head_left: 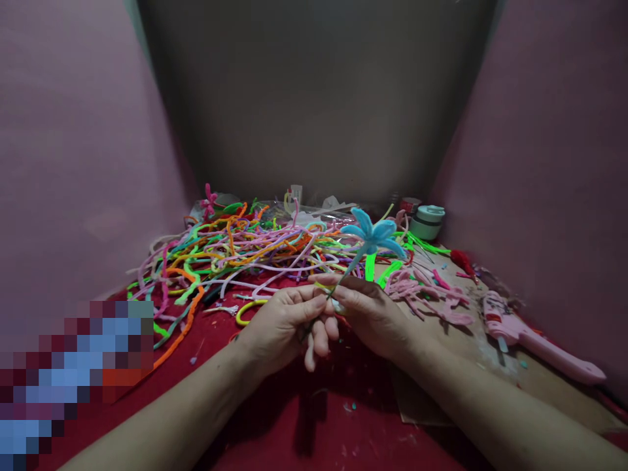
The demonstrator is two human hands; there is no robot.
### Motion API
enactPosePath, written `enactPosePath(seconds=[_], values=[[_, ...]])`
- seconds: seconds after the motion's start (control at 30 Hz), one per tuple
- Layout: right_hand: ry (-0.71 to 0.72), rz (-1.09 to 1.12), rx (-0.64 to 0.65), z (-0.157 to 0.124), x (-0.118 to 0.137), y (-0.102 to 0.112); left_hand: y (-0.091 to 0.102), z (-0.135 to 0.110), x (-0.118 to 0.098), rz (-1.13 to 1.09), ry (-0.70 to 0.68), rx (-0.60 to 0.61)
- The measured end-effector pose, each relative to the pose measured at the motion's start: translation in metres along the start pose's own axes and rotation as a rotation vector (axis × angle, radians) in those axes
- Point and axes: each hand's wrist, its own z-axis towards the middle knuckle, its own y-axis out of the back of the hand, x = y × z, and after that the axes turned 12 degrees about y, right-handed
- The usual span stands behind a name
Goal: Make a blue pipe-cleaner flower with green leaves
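Observation:
A light blue pipe-cleaner flower [371, 233] with several looped petals stands tilted above my hands on a thin dark stem. The fingers of my left hand [280, 320] pinch that stem from the left, its lower fingers curled beneath. My right hand [373, 315] meets it from the right, fingertips closed at the same spot on the stem. Part of the stem is hidden by the fingers. Just beyond my left hand lies a yellow scissor-like loop handle [249, 312], partly covered.
A tangled heap of coloured pipe cleaners [265, 252] spreads across the back. On the right, pink pipe-cleaner pieces [432, 294] and a pink glue gun [544, 350] lie on a brown board [426, 402]. A pale green lidded container [426, 222] stands behind. Pink panels flank both sides.

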Motion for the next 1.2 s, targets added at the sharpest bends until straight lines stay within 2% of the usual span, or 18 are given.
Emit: enactPosePath(seconds=[0.2,0.43,0.6,0.7,0.77,0.87,0.97,1.1,1.2], values=[[0.039,-0.047,-0.035,0.001,0.005,-0.005,0.005,0.002,0.005,0.017,-0.025,0.007],[0.072,-0.206,-0.090,0.001,0.009,-0.011,0.003,-0.001,-0.002,0.260,-0.034,-0.173],[0.195,-0.260,-0.110,0.004,0.051,-0.007,-0.003,-0.005,-0.011,0.388,-0.136,-0.313],[0.330,-0.196,-0.117,0.008,0.081,0.007,-0.003,-0.003,-0.017,0.370,-0.155,-0.429],[0.432,-0.184,-0.162,0.012,0.092,0.020,-0.007,0.002,-0.022,0.414,-0.150,-0.474],[0.479,-0.195,-0.268,0.017,0.093,0.038,-0.016,0.022,-0.029,0.654,-0.110,-0.487],[0.475,-0.202,-0.336,0.022,0.086,0.047,-0.025,0.059,-0.033,1.023,-0.020,-0.546],[0.459,-0.193,-0.323,0.024,0.079,0.048,-0.027,0.108,-0.028,1.170,0.007,-0.614],[0.439,-0.192,-0.317,0.025,0.076,0.050,-0.025,0.126,-0.024,1.239,0.015,-0.646]])
